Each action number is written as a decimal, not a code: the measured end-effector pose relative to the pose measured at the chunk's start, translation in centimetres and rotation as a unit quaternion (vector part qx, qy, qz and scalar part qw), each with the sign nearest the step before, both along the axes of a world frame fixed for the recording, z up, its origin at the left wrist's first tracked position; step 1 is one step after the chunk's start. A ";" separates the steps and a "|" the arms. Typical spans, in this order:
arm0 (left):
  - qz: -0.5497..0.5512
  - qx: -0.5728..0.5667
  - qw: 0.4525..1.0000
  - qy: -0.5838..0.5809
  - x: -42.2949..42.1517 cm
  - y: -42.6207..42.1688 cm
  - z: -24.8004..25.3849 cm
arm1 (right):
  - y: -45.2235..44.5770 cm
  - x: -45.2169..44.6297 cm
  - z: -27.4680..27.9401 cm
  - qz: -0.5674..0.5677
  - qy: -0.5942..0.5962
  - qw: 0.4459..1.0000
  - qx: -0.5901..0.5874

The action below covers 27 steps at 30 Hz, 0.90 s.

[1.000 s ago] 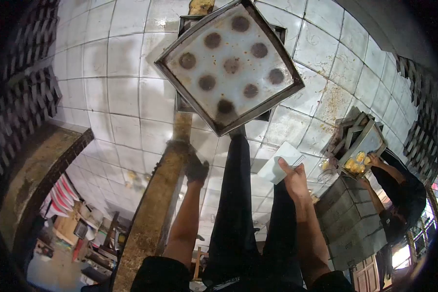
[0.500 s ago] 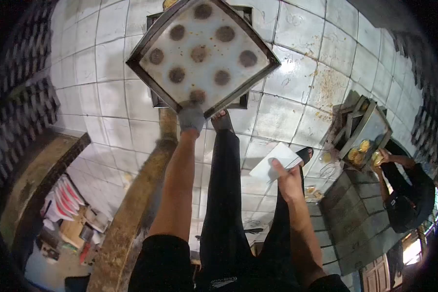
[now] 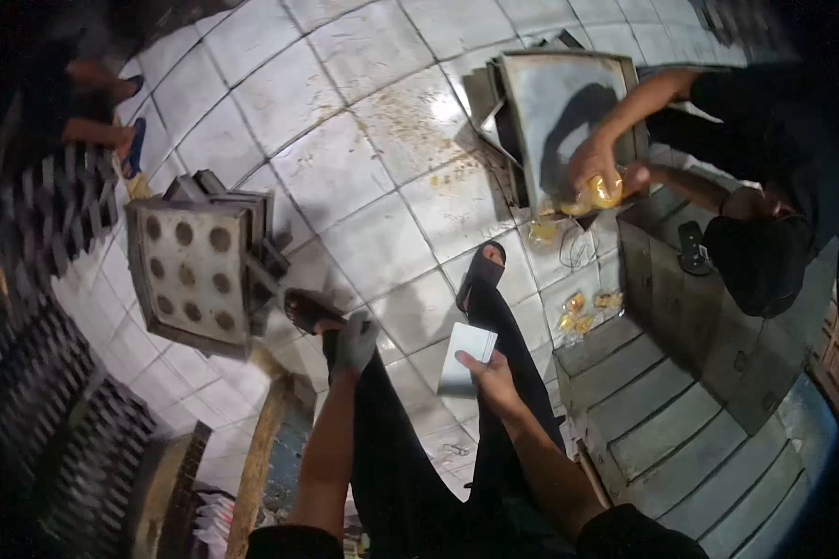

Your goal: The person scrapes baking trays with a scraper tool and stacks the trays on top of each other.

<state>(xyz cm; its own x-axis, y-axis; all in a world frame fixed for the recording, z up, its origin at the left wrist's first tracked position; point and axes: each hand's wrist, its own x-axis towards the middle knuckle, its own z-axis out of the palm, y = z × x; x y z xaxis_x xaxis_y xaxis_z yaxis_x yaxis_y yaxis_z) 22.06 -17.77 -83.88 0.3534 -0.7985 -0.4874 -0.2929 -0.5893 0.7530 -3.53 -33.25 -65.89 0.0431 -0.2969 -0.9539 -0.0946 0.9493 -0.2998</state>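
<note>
My right hand grips a flat white rectangular object, thumb on top, above my right thigh. My left hand, in a grey glove, is above my left leg near the knee; it is blurred, and its fingers cannot be made out. To the left, a square metal tray with several round dark marks rests on a stack of other trays, apart from my left hand.
At the right, a person in black holds yellow items over another tray. Grey metal boxes stand below them. Small yellow packets lie on the tiled floor. Another person's feet show at upper left.
The view has swung right, so the marked tray now appears at the left and the other person looks nearer. My left hand has come away from the tray's edge.
</note>
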 end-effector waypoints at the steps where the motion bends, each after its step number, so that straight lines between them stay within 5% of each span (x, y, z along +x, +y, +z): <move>1: 0.011 0.029 0.998 0.048 -2.2 -6.7 -0.2 | -0.2 -1.9 -0.7 -0.011 -0.002 1.000 0.009; 4: -0.001 0.020 0.994 0.111 -8.8 -24.6 -3.0 | -0.8 -7.0 -4.1 -0.072 0.031 0.997 0.020; 6: -0.041 -0.012 0.999 -0.004 -12.7 -34.2 -7.1 | -2.3 -9.2 -5.3 -0.066 0.016 0.998 -0.004; 10: -0.007 0.008 1.000 0.000 -17.3 -48.0 -9.9 | -5.1 -10.5 -5.9 -0.110 -0.014 0.994 -0.013; 12: -0.054 0.000 0.998 -0.012 -18.3 -50.7 -14.4 | -5.7 -11.0 -6.1 -0.090 0.006 0.996 0.023; 14: -0.195 0.035 0.975 -0.097 -18.0 -50.7 -13.0 | -5.2 -11.8 -6.7 -0.085 -0.008 0.996 0.015; 20: -0.166 -0.077 0.979 -0.091 -18.2 -48.7 -15.7 | -5.6 -12.4 -7.0 -0.055 -0.054 0.997 0.009; 22: -0.034 0.068 0.975 0.208 -18.3 -49.4 -13.6 | -5.9 -12.4 -7.0 -0.044 -0.053 0.998 0.012; 26: 0.046 0.055 0.959 0.276 -18.6 -50.5 -10.5 | -6.0 -12.1 -6.9 -0.034 -0.063 0.997 0.026; 27: 0.020 0.030 0.979 0.203 -18.5 -51.0 -11.2 | -5.8 -12.1 -7.0 -0.034 -0.062 0.997 0.024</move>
